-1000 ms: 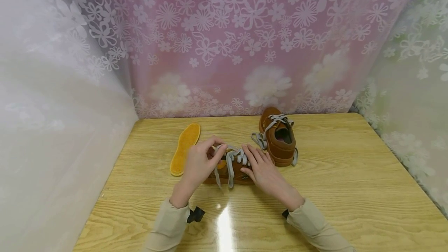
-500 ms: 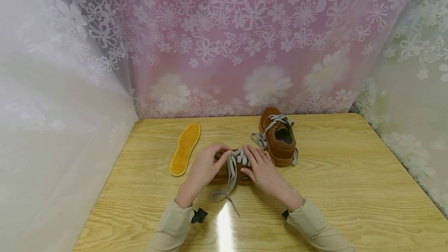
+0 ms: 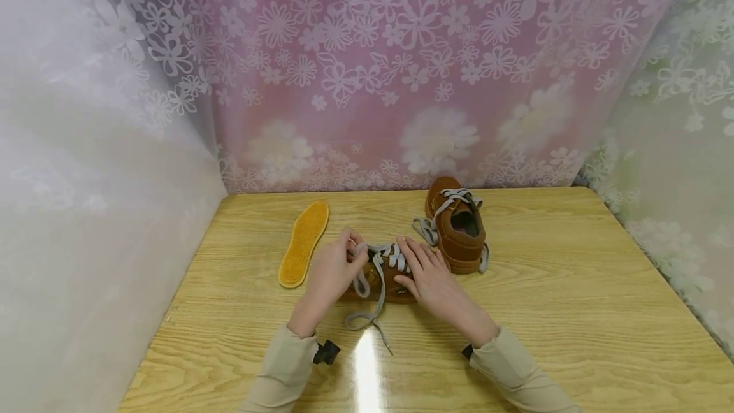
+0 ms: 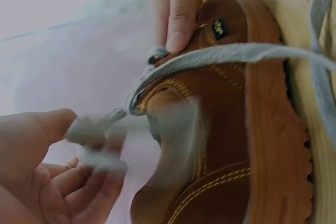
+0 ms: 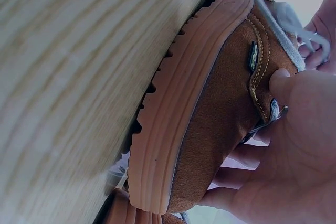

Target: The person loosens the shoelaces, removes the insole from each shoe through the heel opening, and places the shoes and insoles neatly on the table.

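Nearest, a loose lace end (image 3: 381, 295) trails off the shoe's near side onto the wooden table (image 3: 550, 311). On the left, the left hand (image 3: 329, 273) pinches another grey lace (image 3: 361, 284) by the heel. On the right, the right hand (image 3: 436, 282) grips the front, thumb near, fingers over the top. Between them, the brown shoe (image 3: 394, 289) points right! Farther left lies an orange insole (image 3: 304, 244); far right, the second shoe (image 3: 467, 250), toe away.

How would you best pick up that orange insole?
Probably pinch the orange insole across its long edges, near the middle, coming from above with the nearer left hand, once free: the insole is slim and lies flat on the table.
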Available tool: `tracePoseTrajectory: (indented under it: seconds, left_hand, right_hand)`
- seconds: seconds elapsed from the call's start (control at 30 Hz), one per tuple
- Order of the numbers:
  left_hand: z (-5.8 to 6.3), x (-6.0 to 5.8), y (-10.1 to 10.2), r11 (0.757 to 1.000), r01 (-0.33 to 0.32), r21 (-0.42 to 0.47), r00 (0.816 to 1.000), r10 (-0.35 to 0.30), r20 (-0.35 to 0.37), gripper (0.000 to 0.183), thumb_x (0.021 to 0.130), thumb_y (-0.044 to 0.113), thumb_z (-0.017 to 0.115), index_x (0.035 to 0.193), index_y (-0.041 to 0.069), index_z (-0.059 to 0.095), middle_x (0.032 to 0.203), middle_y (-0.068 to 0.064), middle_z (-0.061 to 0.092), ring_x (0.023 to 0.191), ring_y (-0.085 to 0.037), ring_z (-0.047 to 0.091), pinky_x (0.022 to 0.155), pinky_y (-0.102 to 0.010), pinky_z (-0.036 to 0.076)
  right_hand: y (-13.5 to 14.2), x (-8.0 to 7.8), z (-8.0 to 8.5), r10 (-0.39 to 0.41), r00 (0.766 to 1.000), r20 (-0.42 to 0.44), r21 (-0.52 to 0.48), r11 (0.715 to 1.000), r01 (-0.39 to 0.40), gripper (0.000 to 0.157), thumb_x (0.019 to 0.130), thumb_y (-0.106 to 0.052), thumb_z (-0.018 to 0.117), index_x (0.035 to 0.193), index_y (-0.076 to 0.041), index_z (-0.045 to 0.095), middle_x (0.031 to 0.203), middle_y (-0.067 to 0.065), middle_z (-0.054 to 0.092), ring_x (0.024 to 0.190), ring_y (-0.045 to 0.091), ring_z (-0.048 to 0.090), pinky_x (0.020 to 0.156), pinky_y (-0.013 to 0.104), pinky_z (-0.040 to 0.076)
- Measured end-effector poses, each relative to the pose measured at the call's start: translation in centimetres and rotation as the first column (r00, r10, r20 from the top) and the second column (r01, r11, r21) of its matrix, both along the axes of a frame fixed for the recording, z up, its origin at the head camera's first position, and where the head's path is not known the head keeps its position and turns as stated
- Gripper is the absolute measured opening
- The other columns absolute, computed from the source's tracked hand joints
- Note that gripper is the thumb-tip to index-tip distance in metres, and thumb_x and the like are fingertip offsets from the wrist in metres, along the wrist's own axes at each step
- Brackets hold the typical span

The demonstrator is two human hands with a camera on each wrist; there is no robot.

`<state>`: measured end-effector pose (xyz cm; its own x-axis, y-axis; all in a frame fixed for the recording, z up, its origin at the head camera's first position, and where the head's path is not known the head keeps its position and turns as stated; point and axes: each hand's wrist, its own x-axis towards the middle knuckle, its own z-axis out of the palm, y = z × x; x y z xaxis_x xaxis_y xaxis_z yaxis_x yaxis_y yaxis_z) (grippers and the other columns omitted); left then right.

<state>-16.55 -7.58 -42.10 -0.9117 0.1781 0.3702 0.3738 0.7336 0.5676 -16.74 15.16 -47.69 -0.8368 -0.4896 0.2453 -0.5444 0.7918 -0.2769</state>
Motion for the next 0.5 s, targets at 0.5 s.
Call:
tracePoseTrajectory:
  seconds: [0.5]
  left_hand:
    - [2.5,-1.2,0.1,0.973,0.060,0.225,0.998,-0.059,-0.013,0.018,0.105,0.025,0.060,0.097,0.013,0.070,0.076,0.002,0.072,0.065,-0.016,0.071,0.055,-0.026,0.051]
  right_hand:
    - [0.0,0.1,0.2,0.000,1.000,0.019,0.002,1.000,0.000,0.071,0.105,-0.037,0.055,0.162,-0.008,0.024,0.162,0.021,0.031,0.143,0.048,0.036,0.110,0.068,0.032]
